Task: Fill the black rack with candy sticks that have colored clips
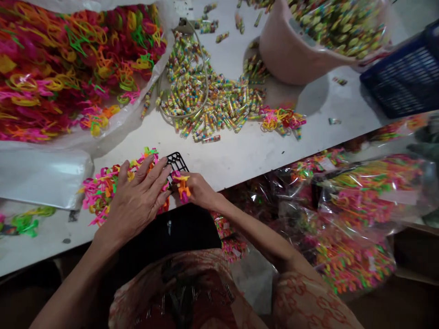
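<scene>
My left hand [139, 194] lies palm down, fingers stretched out, over a heap of small bright plastic toy pieces [101, 189] in pink, orange, yellow and green. Just to its right, my right hand [199, 189] is closed around a few plastic toy pieces [183, 185] in orange and magenta. Between the hands a black plastic grid [176, 161] shows its far end. The nearer part of that grid is hidden under my fingers and the pieces.
A plastic-lined mass of coloured pieces [78, 68] fills the upper left. Candy-like wrapped tubes [219, 100] lie in a wire hoop and around it. A pink basin [284, 50] and blue basket [404, 73] stand right. Filled clear bags [370, 196] sit below the table edge.
</scene>
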Available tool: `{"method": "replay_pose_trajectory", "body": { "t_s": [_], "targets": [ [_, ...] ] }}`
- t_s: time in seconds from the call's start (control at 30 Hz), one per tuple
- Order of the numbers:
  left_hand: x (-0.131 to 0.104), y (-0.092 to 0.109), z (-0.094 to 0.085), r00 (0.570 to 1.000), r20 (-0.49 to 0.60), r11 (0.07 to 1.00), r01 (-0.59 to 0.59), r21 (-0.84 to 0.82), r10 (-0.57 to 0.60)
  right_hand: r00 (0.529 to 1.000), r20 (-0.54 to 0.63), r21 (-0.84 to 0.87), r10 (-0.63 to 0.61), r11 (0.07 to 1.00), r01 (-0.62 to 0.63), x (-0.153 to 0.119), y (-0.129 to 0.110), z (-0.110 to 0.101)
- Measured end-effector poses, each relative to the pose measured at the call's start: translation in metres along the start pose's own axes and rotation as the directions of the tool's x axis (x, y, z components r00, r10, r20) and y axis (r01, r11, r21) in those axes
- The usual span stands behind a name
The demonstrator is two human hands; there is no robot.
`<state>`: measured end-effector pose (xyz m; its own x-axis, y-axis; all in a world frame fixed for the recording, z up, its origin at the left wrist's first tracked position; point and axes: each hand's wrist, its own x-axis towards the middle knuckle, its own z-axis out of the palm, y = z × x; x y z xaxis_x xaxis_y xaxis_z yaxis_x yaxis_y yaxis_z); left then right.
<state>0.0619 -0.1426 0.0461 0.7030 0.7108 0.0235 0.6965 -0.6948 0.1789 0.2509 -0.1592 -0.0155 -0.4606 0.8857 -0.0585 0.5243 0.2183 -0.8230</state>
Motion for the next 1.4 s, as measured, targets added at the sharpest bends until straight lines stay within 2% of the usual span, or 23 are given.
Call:
{"method": "replay_pose_trajectory", "body": {
  "t_s": [0.1, 0.17, 0.27, 0.37, 0.43, 0.5, 0.6, 0.7, 0.83, 0.93, 1.0, 1.1, 1.2, 1.4],
  "targets": [
    [0.000, -0.001, -0.003, 1.000, 0.009, 1.000, -0.028, 0.011, 0.028, 0.997, 0.047, -0.171, 0.056, 0.984, -0.047, 0.005, -0.014, 0.004],
    [-0.002, -0.003, -0.005, 0.998, 0.007, 0.998, -0.067, 0.008, 0.067, 0.995, 0.058, -0.186, 0.081, 0.980, -0.069, 0.008, -0.020, 0.008],
    [-0.003, -0.009, -0.002, 0.991, -0.059, 0.993, -0.120, 0.006, 0.120, 0.996, 0.022, -0.029, 0.082, 0.996, -0.081, 0.010, -0.011, 0.012],
    [-0.002, -0.012, 0.004, 0.986, -0.132, 0.995, -0.101, 0.006, 0.100, 0.979, -0.108, 0.265, 0.173, 0.954, -0.140, 0.005, 0.004, 0.017],
    [-0.002, -0.011, 0.004, 0.990, -0.114, 0.997, -0.079, 0.009, 0.080, 0.954, -0.193, 0.403, 0.231, 0.905, -0.138, 0.001, 0.008, 0.023],
    [-0.002, -0.010, 0.002, 0.996, -0.064, 0.998, -0.057, 0.019, 0.058, 0.943, -0.241, 0.444, 0.229, 0.890, -0.103, 0.000, 0.009, 0.027],
    [0.000, -0.008, -0.002, 1.000, -0.008, 0.999, -0.021, 0.031, 0.022, 0.955, -0.240, 0.421, 0.171, 0.905, -0.057, 0.003, 0.007, 0.027],
    [0.000, -0.008, -0.004, 1.000, 0.002, 1.000, -0.020, 0.022, 0.020, 0.967, -0.215, 0.357, 0.134, 0.933, -0.050, 0.001, 0.004, 0.022],
    [-0.002, -0.010, -0.002, 0.999, -0.030, 0.999, -0.035, 0.030, 0.036, 0.941, -0.275, 0.266, 0.195, 0.956, -0.121, -0.013, 0.005, 0.017],
    [-0.002, -0.011, -0.001, 0.998, -0.040, 0.998, -0.040, 0.040, 0.042, 0.894, -0.343, 0.426, 0.289, 0.896, -0.126, -0.022, 0.007, 0.018],
    [-0.002, -0.011, 0.000, 0.998, -0.042, 0.998, -0.040, 0.040, 0.042, 0.877, -0.346, 0.537, 0.334, 0.837, -0.107, -0.023, 0.008, 0.021],
    [-0.001, -0.010, -0.001, 0.997, -0.057, 0.998, -0.046, 0.039, 0.048, 0.902, -0.306, 0.583, 0.305, 0.809, -0.075, -0.017, 0.007, 0.028],
    [-0.001, -0.009, -0.001, 0.996, -0.066, 0.998, -0.054, 0.042, 0.057, 0.939, -0.252, 0.519, 0.232, 0.852, -0.071, -0.010, 0.005, 0.033],
    [-0.001, -0.009, 0.000, 0.997, -0.062, 0.998, -0.044, 0.039, 0.046, 0.939, -0.277, 0.379, 0.204, 0.921, -0.088, -0.001, 0.004, 0.031]
  ]
}}
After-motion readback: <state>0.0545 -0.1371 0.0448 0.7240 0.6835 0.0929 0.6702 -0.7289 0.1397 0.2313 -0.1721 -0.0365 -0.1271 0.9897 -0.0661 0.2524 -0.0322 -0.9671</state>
